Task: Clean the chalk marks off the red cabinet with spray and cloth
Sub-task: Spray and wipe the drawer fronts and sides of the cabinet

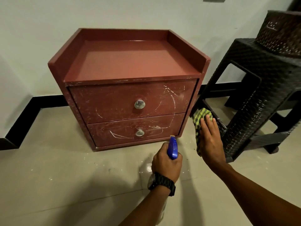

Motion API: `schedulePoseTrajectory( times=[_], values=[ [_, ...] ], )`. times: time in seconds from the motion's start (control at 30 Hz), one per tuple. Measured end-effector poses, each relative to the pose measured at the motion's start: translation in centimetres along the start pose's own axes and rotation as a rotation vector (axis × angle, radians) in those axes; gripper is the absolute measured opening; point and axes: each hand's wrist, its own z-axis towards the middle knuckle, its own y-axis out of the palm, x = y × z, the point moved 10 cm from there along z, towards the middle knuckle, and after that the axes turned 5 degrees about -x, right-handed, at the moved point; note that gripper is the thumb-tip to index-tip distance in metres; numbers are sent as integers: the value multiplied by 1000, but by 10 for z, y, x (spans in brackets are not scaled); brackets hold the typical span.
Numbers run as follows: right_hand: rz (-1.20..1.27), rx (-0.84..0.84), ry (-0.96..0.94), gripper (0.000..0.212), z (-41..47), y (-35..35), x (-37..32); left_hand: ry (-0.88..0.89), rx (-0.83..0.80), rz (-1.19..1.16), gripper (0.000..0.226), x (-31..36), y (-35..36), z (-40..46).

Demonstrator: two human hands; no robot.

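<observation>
the red wooden two-drawer cabinet stands on the pale tiled floor against the wall, filling the view's centre toward 12 o'clock. white chalk marks scrawl across both drawer fronts, thickest near 2 o'clock of the upper round metal knob. the left hand, wearing a black wristwatch, is clamped around a blue-headed spray bottle whose nozzle sits near the cabinet's lower right corner. at 3 o'clock of it, the right hand lies flat, fingers together, pressing a green checked cloth against the cabinet's side, beside a dark woven-pattern plastic stool.
</observation>
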Motion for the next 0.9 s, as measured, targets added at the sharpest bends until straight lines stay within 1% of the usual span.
schedulePoseTrajectory(
  times=[0.1, 0.17, 0.3, 0.43, 0.57, 0.67, 0.83, 0.9],
  values=[
    [1, -35, 16, 83, -6, 4, 3, -19, 5, 12, 23, -2, 2, -5],
    [7, -68, -8, 80, -11, 11, -3, -43, 46, -6, 24, -8, -5, -6],
    [34, -109, -53, 71, -19, 29, -19, -157, 147, -42, 13, -35, -34, 1],
    [74, -125, -108, 61, -21, 44, -41, -166, 242, -34, 12, -47, -70, 6],
    [91, -143, -135, 61, -16, 56, -61, -186, 268, -83, 10, -54, -101, 18],
    [74, -171, -166, 63, -7, 62, -76, -186, 283, -78, 8, -52, -120, 26],
    [21, -188, -255, 59, 14, 53, -95, -187, 289, -90, 9, -47, -149, 30],
    [-10, -205, -238, 61, 19, 49, -96, -195, 313, -99, 8, -42, -159, 29]
  ],
)
